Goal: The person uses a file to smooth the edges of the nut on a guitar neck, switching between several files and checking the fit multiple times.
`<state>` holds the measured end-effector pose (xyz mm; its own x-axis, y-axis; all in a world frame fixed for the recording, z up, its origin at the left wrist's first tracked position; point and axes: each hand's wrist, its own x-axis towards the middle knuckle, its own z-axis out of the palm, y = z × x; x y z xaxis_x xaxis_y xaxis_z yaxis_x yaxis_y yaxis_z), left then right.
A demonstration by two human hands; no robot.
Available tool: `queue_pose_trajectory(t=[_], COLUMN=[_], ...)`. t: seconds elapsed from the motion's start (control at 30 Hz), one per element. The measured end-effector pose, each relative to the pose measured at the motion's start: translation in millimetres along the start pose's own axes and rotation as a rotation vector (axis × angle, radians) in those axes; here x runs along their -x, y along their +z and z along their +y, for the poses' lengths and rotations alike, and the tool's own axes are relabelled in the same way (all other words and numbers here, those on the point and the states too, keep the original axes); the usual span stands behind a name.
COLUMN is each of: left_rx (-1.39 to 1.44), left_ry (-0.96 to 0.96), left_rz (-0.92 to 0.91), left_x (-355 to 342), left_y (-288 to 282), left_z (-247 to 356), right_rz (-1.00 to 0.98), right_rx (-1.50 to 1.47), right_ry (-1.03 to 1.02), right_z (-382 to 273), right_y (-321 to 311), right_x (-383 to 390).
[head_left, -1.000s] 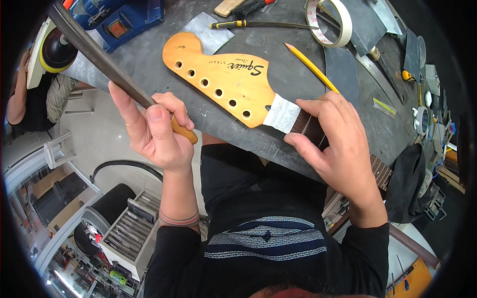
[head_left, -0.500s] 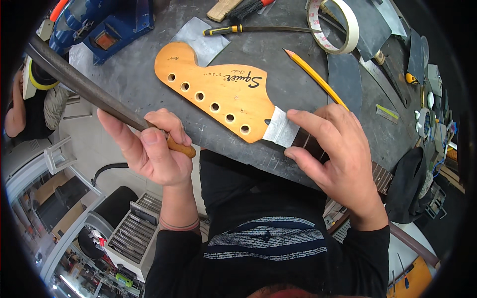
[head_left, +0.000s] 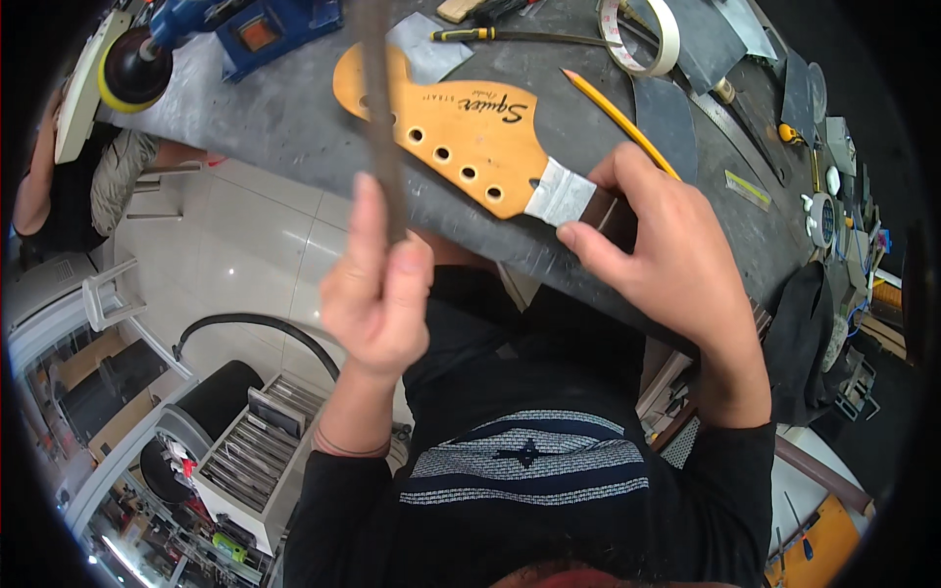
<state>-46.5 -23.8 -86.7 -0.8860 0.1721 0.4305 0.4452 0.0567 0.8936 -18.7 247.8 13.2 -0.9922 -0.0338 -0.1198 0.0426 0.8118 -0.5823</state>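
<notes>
My left hand [head_left: 377, 294], blurred, grips a long dark file [head_left: 382, 127], now nearly upright in the picture and crossing over the left part of a natural-wood guitar headstock [head_left: 470, 137] with several round tuner holes. The file's handle is hidden by my hand. The headstock lies on the dark bench, with pale tape [head_left: 557, 193] wrapped across the end of the neck beside it. My right hand [head_left: 667, 260] holds the neck just right of the tape, thumb on the near side, fingers over the dark fretboard [head_left: 605, 211]. A yellow pencil [head_left: 622, 122] lies behind.
The bench [head_left: 265, 127] carries a blue vise [head_left: 265, 29], a tape roll [head_left: 667, 39], a yellow-handled file [head_left: 461, 34], dark sheets [head_left: 711, 54] and a ruler [head_left: 745, 147]. A person [head_left: 93, 191] is at the left, behind a polishing wheel [head_left: 127, 73]. A drawer unit [head_left: 255, 451] stands lower left.
My left hand has moved right, swinging the file from diagonal to nearly upright over the headstock. The bench and headstock now appear higher in view. My right hand still holds the neck.
</notes>
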Motion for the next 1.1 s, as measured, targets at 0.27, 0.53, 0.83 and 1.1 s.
queue_pose_trajectory(t=[0.27,0.53,0.83,1.1], left_rx=[-0.324,-0.382,-0.384,-0.362], left_ry=[0.159,0.054,0.005,-0.01], left_rz=[-0.277,-0.271,-0.263,-0.289], left_x=[69.7,96.0,112.3,119.5], left_y=[-1.7,-8.4,-14.8,-16.0], left_z=[18.7,33.7,43.4,44.9], right_rz=[-0.004,-0.061,-0.038,0.032], right_rx=[-0.143,-0.219,-0.142,-0.135], right_ry=[-0.002,0.052,0.044,-0.002], right_z=[10.1,10.2,12.5,14.7], right_y=[9.9,11.5,17.2,22.2], right_x=[1.2,0.6,0.0,4.7])
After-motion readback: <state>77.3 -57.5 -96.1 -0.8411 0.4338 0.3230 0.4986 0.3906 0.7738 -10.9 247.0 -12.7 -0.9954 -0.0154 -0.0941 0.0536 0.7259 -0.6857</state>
